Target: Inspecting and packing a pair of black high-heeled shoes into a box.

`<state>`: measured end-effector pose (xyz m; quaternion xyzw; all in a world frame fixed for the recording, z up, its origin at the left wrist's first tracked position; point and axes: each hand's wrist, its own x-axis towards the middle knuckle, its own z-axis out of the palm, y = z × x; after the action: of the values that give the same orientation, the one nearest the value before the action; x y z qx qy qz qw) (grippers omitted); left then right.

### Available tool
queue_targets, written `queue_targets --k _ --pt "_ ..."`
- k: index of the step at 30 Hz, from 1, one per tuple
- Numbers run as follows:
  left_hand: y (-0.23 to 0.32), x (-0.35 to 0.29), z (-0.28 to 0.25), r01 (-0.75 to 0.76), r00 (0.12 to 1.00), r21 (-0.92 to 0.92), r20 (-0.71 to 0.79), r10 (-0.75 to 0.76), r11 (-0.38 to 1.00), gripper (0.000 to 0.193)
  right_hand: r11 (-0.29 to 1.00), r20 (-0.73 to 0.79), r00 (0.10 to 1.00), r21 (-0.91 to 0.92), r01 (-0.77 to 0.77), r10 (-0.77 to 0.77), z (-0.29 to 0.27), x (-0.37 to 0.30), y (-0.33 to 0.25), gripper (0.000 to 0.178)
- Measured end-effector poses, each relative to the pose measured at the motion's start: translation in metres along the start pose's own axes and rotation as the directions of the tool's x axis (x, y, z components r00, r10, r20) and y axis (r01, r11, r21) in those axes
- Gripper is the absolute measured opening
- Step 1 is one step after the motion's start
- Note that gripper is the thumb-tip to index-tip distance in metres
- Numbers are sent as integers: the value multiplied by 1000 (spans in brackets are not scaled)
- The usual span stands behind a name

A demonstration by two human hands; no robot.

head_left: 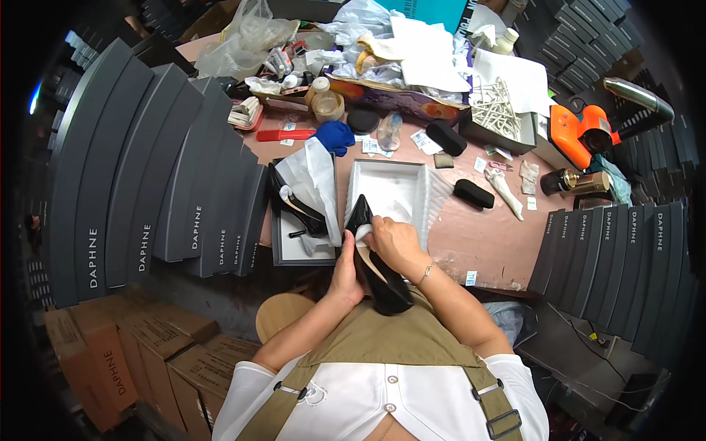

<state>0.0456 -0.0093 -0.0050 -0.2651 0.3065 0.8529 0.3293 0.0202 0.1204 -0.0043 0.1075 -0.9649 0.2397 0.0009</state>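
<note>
In the head view, the bare left hand [345, 278] holds a glossy black pointed-toe shoe with a beige lining [388, 292] along its left side, thumb upright against it; how its other fingers curl underneath, I cannot tell. The shoe is in front of the person's olive apron [397, 334], toe pointing away, at the near edge of a pinkish work table [471, 250]. The right hand [396, 246], with a bracelet at its wrist, has its fingers drawn narrow on a soft white wad [363, 233] at the shoe's opening.

Just left, a second glossy black heeled shoe [300, 211] lies on its side in an open grey shoebox with a pale inside [290, 261], beside crumpled white tissue paper [315, 176]. Beyond the hands is a shallow white-lined tray-like box [386, 176]. Farther back lie a bright blue cloth [335, 137] and a flat red comb [283, 135]. Stacked dark grey shoeboxes [121, 184] flank both sides.
</note>
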Motion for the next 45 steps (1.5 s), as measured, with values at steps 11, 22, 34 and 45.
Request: queue_targets --k 11,22,34,45 --pt "23 4 -46 59 998 -107 41 -55 993 76 993 -80 995 108 -52 61 -25 13 42 28" --pt "-1 -4 -44 51 999 -80 -13 -52 995 75 846 143 844 -63 529 -517 30 1 2 7" --pt "10 -2 -39 -18 999 -151 -44 12 988 74 837 262 949 548 2 -174 -7 -29 -1 59" --pt "7 10 -59 -101 994 227 -16 107 969 73 803 425 892 580 -137 -155 47 8 -17 48"
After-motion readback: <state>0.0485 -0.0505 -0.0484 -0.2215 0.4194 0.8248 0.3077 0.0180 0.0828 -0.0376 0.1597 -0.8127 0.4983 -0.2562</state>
